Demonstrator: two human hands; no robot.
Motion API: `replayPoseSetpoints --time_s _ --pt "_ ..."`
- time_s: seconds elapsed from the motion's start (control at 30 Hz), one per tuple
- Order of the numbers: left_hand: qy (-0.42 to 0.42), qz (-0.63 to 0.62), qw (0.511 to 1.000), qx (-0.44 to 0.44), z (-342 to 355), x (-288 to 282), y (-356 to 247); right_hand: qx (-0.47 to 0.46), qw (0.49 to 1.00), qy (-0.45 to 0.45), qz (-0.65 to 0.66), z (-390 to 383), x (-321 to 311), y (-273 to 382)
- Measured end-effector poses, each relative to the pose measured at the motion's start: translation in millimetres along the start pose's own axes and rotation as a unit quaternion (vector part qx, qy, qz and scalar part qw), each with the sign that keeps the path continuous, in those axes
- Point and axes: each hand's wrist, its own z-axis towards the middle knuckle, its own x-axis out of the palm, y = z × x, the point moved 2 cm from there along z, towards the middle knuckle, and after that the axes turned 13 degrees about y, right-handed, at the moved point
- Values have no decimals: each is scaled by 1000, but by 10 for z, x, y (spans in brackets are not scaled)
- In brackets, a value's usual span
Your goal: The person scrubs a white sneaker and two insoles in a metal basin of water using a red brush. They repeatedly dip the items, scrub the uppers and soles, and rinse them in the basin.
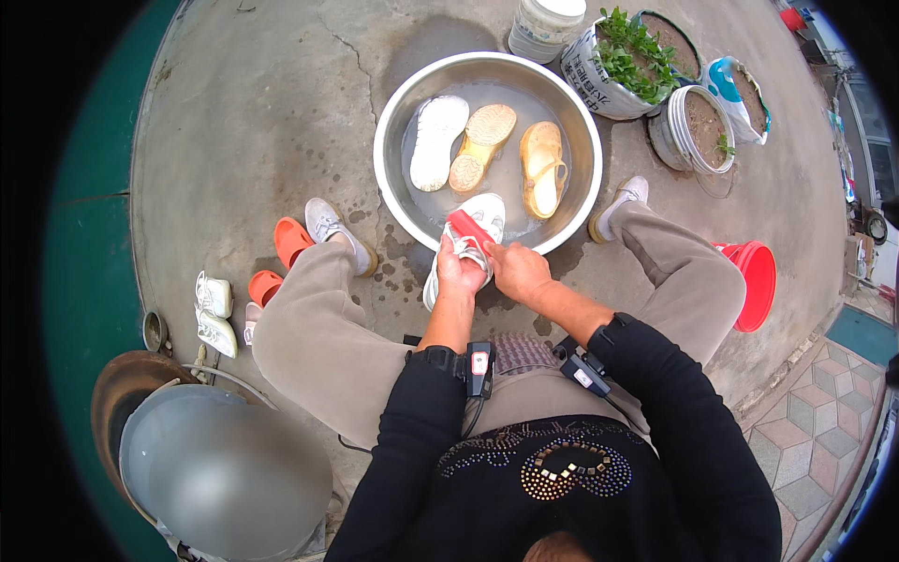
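A white lace-up sneaker (pixel 487 208) is held over the near rim of a wide metal basin (pixel 382 140). My left hand (pixel 459 272) is closed around its near part, palm up. My right hand (pixel 520 272) grips a red scrubbing brush (pixel 468 228), pressed against the sneaker's upper; its bristles are hidden. In the basin's shallow cloudy water lie a white shoe (pixel 438 140) and a yellow clog (pixel 484 140) with its sole up. A second yellow clog (pixel 541 169) sits at the right, its opening and strap showing.
Orange clogs (pixel 292 241) and white sneakers (pixel 215 318) lie to the left. A red bucket (pixel 752 286) stands at right. Beyond the basin are a white bucket (pixel 543 30) and planters (pixel 613 70). A large round grey lid-like thing (pixel 225 468) fills the lower left.
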Motion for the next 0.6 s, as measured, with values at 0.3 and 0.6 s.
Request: replayPoseSetpoints --time_s 0.3,0.6 --pt "19 -3 1000 -14 16 42 0 59 998 -37 -3 166 -225 -101" --pt "4 -12 1000 -28 -11 11 72 34 997 -25 -64 -81 -154 -152"
